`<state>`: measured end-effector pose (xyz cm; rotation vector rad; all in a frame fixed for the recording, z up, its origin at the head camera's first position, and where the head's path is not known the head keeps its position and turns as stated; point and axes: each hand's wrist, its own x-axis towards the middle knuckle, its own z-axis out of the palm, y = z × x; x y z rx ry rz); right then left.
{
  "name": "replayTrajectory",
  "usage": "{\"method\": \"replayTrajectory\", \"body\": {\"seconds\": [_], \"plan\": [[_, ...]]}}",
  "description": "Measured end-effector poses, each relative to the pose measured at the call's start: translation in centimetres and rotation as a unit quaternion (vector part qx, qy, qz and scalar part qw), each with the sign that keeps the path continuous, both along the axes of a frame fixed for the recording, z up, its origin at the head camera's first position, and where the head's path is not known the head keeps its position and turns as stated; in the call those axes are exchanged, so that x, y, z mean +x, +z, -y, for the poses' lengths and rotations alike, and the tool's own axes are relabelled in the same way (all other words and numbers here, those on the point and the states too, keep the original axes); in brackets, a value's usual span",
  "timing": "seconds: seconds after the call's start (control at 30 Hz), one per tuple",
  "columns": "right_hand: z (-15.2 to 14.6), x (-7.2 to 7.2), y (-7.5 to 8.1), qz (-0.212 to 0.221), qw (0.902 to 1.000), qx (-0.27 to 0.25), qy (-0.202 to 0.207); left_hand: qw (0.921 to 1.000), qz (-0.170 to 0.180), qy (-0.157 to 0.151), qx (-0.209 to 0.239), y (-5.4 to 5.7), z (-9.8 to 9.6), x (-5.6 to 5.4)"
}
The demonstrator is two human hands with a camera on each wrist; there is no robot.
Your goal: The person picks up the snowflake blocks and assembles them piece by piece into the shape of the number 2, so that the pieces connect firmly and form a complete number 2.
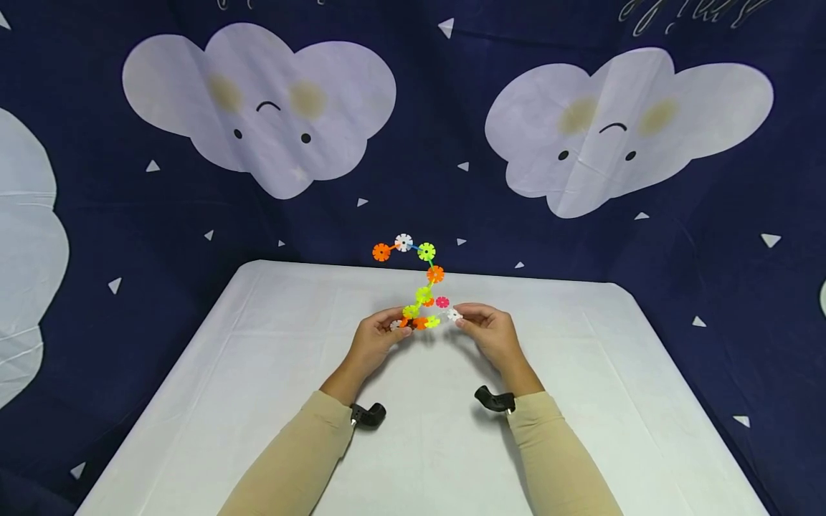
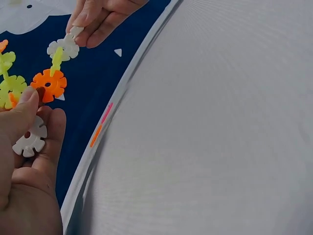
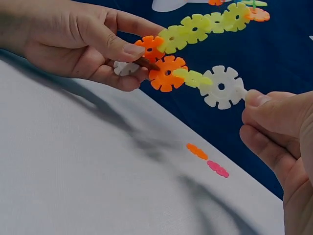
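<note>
Interlocking snowflake discs form a curved chain, its upper end with a green disc rising above the hands. My left hand pinches the chain near its lower end between thumb and fingers, around a brown disc seen edge-on. A white disc lies against the left fingers. From there a branch runs to the right through an orange disc and a yellow-green disc to a white disc. My right hand pinches a second white piece, joined edge-on to that branch's end.
A loose pink disc and a loose orange disc lie flat on the white table, just beyond the hands. Behind the table hangs a dark blue cloth with printed clouds.
</note>
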<state>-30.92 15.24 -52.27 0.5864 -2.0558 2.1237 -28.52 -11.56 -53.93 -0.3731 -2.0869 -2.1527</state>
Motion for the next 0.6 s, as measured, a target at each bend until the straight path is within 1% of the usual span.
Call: {"method": "replayTrajectory", "body": {"seconds": [0.13, 0.27, 0.4, 0.47, 0.6], "plan": [[-0.1, 0.0, 0.0, 0.002, 0.9999, 0.015, -0.007, 0.9999, -0.013, 0.006, 0.001, 0.0, -0.1, 0.0], [-0.2, -0.1, -0.1, 0.008, 0.9993, 0.035, -0.013, 0.9998, -0.014, 0.014, -0.003, -0.1, -0.1, -0.1], [-0.1, -0.1, -0.1, 0.012, 0.999, 0.042, -0.014, 0.9998, -0.012, 0.018, -0.006, -0.1, -0.2, -0.1], [0.0, 0.1, 0.2, 0.012, 0.9988, 0.045, -0.014, 0.9997, -0.012, 0.019, -0.005, -0.1, -0.1, -0.1], [0.3, 1.1, 1.6, 0.004, 0.999, 0.043, -0.011, 0.9995, -0.014, 0.026, -0.01, 0.0, -0.2, 0.0]]}}
